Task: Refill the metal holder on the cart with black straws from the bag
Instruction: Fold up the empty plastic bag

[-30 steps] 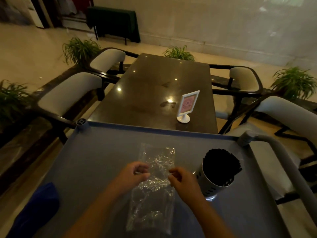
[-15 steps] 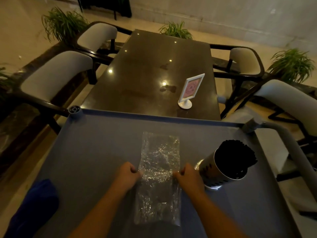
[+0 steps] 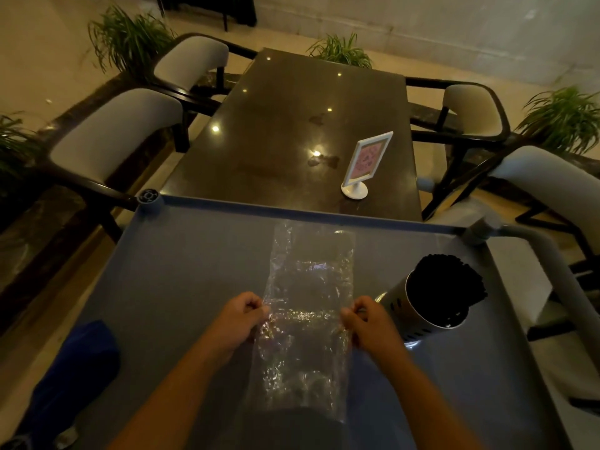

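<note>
- Head view, lower centre: both hands pinch the clear bag [image 3: 306, 306] at its long edges, left hand [image 3: 238, 321] on the left edge, right hand [image 3: 368, 321] on the right, each grip clenched on plastic.
- Compared with a second ago, the hands have moved apart from the middle to the edges, and the bag now lies stretched flat on the cart [image 3: 181, 274] surface.
- No straws show through the bag; it looks empty.
- Right of the bag, just beside the right hand, the metal holder [image 3: 418, 315] is packed with black straws [image 3: 449, 289].
- Judgement: refilling looks done; only the spent bag needs handling.
</note>
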Demonstrator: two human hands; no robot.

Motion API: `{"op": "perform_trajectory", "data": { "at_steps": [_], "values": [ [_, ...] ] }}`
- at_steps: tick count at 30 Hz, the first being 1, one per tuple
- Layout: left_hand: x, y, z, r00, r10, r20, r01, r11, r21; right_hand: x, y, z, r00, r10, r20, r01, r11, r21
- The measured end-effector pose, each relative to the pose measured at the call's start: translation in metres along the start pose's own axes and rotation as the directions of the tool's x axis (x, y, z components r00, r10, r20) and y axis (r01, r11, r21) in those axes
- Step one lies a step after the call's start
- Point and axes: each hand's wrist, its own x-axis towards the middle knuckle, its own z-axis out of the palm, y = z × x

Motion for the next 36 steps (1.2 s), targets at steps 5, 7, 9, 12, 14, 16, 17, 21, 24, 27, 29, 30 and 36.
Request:
{"op": "perform_trajectory", "data": {
  "at_steps": [5, 7, 9, 12, 14, 16, 17, 21, 24, 27, 29, 30, 36],
  "values": [
    [-0.032, -0.001, 0.009, 0.982, -0.094, 0.167, 0.118, 0.983, -0.143, -0.024, -0.003, -0.005, 0.989, 0.042, 0.142, -0.066, 0.984, 0.164],
    [-0.042, -0.006, 0.014, 0.981, -0.083, 0.174, 0.102, 0.989, -0.105, -0.032, 0.002, -0.005, 0.991, 0.056, 0.125, -0.074, 0.987, 0.145],
    [-0.049, -0.007, 0.018, 0.991, -0.042, 0.125, 0.056, 0.992, -0.111, -0.037, 0.005, -0.006, 0.996, 0.037, 0.080, -0.048, 0.989, 0.143],
    [-0.056, -0.003, 0.024, 0.997, 0.009, 0.074, 0.002, 0.988, -0.152, -0.044, 0.007, -0.012, 0.991, 0.009, 0.132, -0.032, 0.985, 0.172],
    [-0.059, 0.001, 0.026, 0.997, 0.040, 0.067, -0.031, 0.990, -0.134, -0.046, 0.006, -0.015, 0.985, -0.014, 0.172, -0.018, 0.983, 0.185],
    [-0.061, 0.006, 0.025, 0.995, 0.074, 0.060, -0.066, 0.991, -0.114, -0.045, 0.002, -0.018, 0.988, -0.053, 0.147, 0.021, 0.976, 0.215],
    [-0.061, 0.008, 0.025, 0.994, 0.090, 0.060, -0.081, 0.988, -0.132, -0.044, 0.000, -0.020, 0.989, -0.070, 0.130, 0.037, 0.969, 0.243],
    [-0.060, 0.014, 0.021, 0.990, 0.133, 0.051, -0.106, 0.930, -0.352, -0.042, -0.006, -0.027, 0.987, -0.110, 0.120, 0.048, 0.898, 0.437],
    [-0.058, 0.019, 0.022, 0.985, 0.155, 0.077, -0.093, 0.847, -0.523, -0.040, -0.014, -0.030, 0.978, -0.121, 0.172, -0.006, 0.804, 0.595],
    [-0.058, 0.025, 0.027, 0.988, 0.148, 0.048, -0.086, 0.776, -0.625, -0.041, -0.025, -0.028, 0.976, -0.107, 0.190, -0.071, 0.667, 0.742],
    [-0.060, 0.030, 0.030, 0.989, 0.148, 0.016, -0.107, 0.782, -0.614, -0.041, -0.028, -0.028, 0.978, -0.068, 0.196, -0.113, 0.619, 0.777],
    [-0.062, 0.032, 0.031, 0.988, 0.154, -0.001, -0.125, 0.805, -0.580, -0.042, -0.030, -0.029, 0.977, -0.049, 0.206, -0.131, 0.627, 0.768],
    [-0.076, 0.043, 0.025, 0.966, 0.260, -0.015, -0.255, 0.931, -0.262, -0.048, -0.037, -0.039, 0.975, -0.005, 0.221, -0.102, 0.877, 0.469]
  ]
}}
